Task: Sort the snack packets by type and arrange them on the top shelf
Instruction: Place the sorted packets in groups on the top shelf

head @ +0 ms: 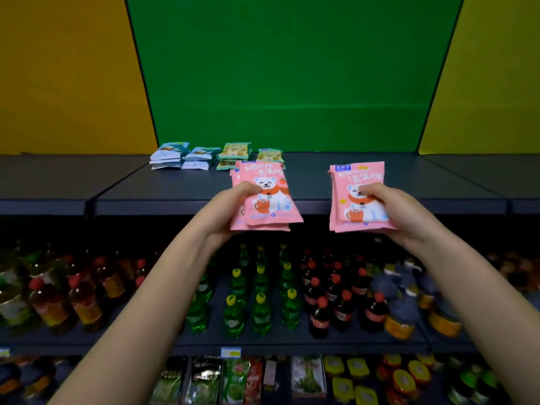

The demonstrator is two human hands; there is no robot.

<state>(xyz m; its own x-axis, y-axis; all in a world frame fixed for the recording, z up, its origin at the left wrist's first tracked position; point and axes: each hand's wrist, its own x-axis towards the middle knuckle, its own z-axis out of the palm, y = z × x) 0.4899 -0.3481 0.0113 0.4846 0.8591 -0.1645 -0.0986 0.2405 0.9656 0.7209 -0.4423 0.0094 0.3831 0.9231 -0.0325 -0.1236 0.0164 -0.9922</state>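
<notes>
My left hand [230, 211] grips a small stack of pink bear-print snack packets [264, 182], held upright just over the front edge of the dark top shelf [175, 188]. My right hand [397, 211] grips a second stack of the same pink packets [355, 176] further right. At the back left of the shelf lie two piles of pale blue packets [181, 156]. Beside them sit teal-and-yellow packets [248, 153], partly hidden behind the left pink stack.
A green back panel [292, 77] rises behind the shelf, with yellow panels on either side. Below, a shelf holds rows of red-capped, green and dark drink bottles [263, 302]. The lowest shelf carries packaged goods and jars [306, 378].
</notes>
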